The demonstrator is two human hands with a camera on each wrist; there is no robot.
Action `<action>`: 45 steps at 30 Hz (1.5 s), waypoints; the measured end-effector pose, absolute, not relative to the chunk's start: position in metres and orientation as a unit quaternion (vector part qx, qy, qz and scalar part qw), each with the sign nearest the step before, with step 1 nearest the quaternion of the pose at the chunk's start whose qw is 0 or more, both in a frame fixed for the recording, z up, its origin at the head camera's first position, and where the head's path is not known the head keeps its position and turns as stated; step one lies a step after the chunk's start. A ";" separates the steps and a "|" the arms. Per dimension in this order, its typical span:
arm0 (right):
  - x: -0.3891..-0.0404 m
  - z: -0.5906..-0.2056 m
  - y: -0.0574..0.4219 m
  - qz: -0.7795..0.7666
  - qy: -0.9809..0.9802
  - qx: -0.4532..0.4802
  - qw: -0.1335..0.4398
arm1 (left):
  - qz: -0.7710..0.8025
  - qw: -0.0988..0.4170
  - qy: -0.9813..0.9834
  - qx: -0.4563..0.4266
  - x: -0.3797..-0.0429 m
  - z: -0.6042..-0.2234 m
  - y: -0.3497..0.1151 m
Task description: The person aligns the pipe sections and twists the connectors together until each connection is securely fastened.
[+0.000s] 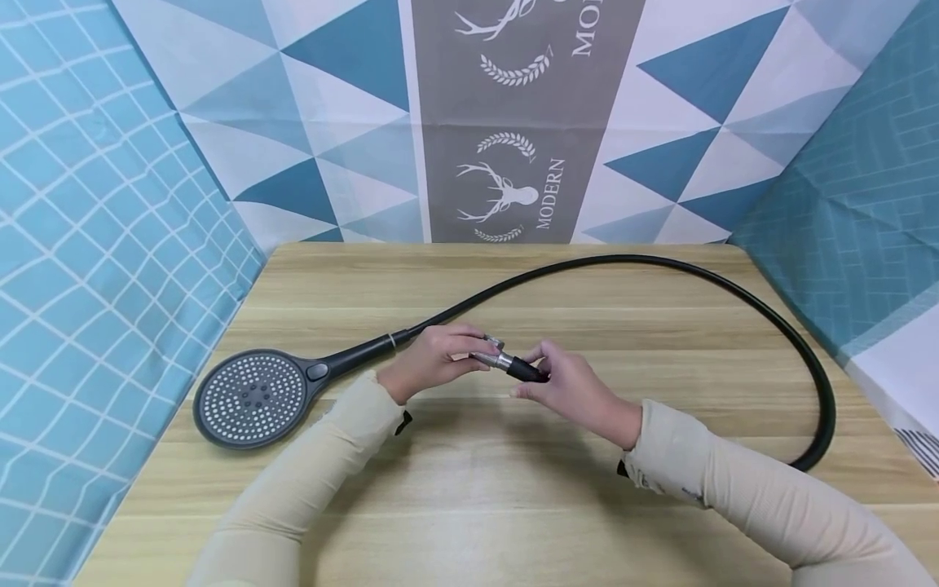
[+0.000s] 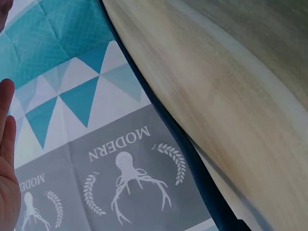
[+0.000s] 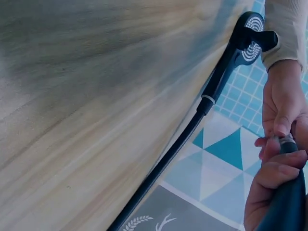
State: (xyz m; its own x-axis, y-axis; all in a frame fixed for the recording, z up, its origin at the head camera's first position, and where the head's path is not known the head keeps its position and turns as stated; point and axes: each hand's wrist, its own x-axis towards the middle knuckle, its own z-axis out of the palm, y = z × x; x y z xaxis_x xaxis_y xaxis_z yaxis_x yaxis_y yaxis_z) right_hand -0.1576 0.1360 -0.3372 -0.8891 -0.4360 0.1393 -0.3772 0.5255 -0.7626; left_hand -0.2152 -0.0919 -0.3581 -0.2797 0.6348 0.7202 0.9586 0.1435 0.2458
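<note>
My left hand (image 1: 440, 356) pinches a silver metal fitting (image 1: 501, 360) between thumb and fingers, near the middle of the table. A small shiny metal piece (image 1: 494, 342) shows at its fingertips. Opposite, my right hand (image 1: 575, 385) grips the black end piece (image 1: 526, 371) behind that fitting. The right wrist view has both hands close together at the fitting (image 3: 287, 143), with a thick dark hose (image 3: 288, 207) running from the right fingers towards the camera. On the left lies a dark grey shower head (image 1: 253, 399), spray face up, its handle joined to a black hose (image 1: 631, 259).
The hose arches across the back of the wooden table (image 1: 469, 522) and curves down on the right, passing behind my right forearm. Patterned sheets stand around it: blue grid (image 1: 110, 244) on the left, triangles and grey deer print (image 1: 499, 106) behind, teal (image 1: 873, 204) on the right.
</note>
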 end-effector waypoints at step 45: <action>-0.154 -0.343 0.137 -0.270 0.899 -0.336 -0.074 | -0.334 0.229 -0.717 -0.567 -0.215 -0.351 -0.093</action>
